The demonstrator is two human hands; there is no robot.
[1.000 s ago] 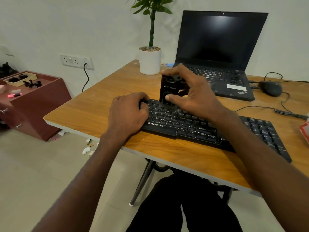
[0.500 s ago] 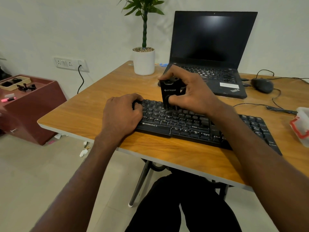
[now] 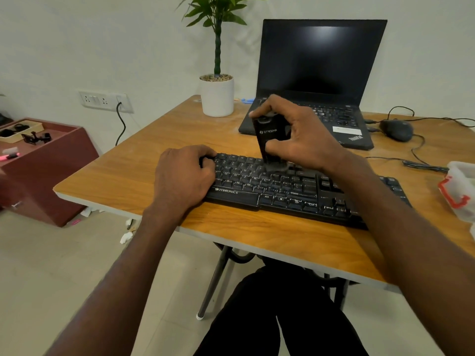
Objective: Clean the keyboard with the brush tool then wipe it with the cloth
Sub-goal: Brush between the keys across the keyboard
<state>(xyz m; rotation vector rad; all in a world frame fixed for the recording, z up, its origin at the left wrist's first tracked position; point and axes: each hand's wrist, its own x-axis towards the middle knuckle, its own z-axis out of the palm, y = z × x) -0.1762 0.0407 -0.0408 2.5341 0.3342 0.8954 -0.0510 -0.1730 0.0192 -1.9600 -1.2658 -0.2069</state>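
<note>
The brushing step looks under way, the right hand [image 3: 295, 140] gripping the black block-shaped brush tool [image 3: 268, 142] upright on the black plastic keyboard [image 3: 282, 186] near the wooden worktop's [image 3: 144, 176] front edge, the left hand [image 3: 183, 176] curled over its left end, wiping undone, no cloth seen

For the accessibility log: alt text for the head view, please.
Right hand holds a black brush tool upright on a black keyboard; left hand grips the keyboard's left end. Behind on the wooden table: laptop, potted plant, mouse.
</note>
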